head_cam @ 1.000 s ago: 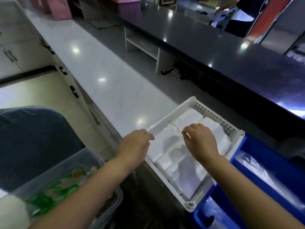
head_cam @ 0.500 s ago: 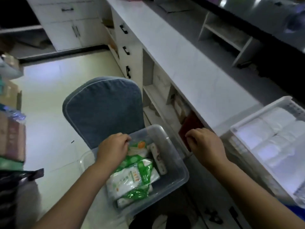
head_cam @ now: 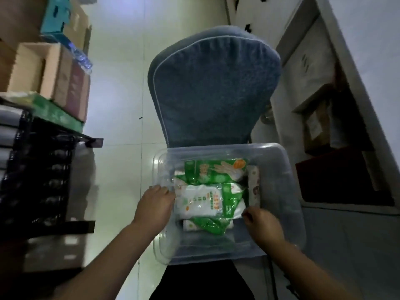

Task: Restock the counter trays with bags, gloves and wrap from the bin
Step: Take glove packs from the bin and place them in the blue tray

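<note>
Picking is proceeding at the bin (head_cam: 281, 169). The left hand (head_cam: 154, 202) is pinching the left edge of the top packet (head_cam: 201, 201) with curled fingers (head_cam: 164, 190). The right hand (head_cam: 263, 221) is curling at its right corner, hold unclear. Judged next: lifting the packet clear and carrying it to the trays.

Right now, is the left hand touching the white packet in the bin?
Cannot tell. Head view: left hand curls at the edge of the white packet, fingertips hidden.

Floor (head_cam: 121, 94) was glossy pale tile. Blue upholstered chair (head_cam: 214, 87) stood centre; black rack (head_cam: 36, 169) and cardboard boxes (head_cam: 32, 68) left; white shelved cabinet (head_cam: 324, 94) right.
</note>
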Demonstrator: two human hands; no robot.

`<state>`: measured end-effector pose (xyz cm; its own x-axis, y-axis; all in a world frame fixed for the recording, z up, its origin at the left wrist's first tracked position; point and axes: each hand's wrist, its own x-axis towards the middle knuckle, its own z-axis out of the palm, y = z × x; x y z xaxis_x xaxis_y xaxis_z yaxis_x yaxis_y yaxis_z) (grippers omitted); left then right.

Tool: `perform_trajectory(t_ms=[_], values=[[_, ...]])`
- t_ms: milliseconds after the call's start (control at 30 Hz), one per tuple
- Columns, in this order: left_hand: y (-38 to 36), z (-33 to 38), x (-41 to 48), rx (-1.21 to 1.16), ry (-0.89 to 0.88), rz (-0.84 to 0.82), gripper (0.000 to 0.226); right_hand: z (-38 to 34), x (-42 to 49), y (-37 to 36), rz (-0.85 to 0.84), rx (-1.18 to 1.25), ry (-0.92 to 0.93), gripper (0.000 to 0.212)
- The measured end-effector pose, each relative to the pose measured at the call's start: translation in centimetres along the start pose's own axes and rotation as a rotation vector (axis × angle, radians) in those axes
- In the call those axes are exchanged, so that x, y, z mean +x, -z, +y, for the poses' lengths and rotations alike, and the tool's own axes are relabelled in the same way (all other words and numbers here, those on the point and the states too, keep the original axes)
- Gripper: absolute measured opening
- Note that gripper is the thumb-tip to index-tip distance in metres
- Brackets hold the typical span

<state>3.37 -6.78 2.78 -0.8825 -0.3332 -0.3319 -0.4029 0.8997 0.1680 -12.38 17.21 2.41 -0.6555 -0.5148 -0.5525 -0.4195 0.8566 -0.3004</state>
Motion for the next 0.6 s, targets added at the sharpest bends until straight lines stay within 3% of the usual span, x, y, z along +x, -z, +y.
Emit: perform_trajectory(t_ms=[100, 200, 333, 467, 533, 600], values=[[-2.8, -0.7, 0.7, 0.008, -0.017, -0.028, 0.034, 0.7, 4.9, -3.6, -0.202, 0.061, -0.085, 0.017], [-5.1, -1.5, 1.0, -0.010, -0.049, -0.043, 0.036, 1.1, 9.6, -6.6, -0.285, 0.190, -0.233, 0.024], [-7.2, -2.0, 1.1, 0.030, -0.067, 0.032, 0.027, 0.5, 13.3, -9.6, -0.223, 0.393, -0.436, 0.033], [-8.0, -1.0, 1.3, 0.048, -0.032, 0.101, 0.033, -1.0, 13.3, -10.6, -0.181, 0.714, -0.655, 0.021], [-7.9, -0.5, 1.4, 0.051, -0.001, 0.111, 0.026, -1.8, 12.7, -10.0, -0.171, 0.805, -0.706, 0.007], [-7.8, 0.0, 1.6, 0.043, 0.032, 0.099, 0.023, -2.8, 11.9, -9.0, -0.134, 0.875, -0.678, 0.010]])
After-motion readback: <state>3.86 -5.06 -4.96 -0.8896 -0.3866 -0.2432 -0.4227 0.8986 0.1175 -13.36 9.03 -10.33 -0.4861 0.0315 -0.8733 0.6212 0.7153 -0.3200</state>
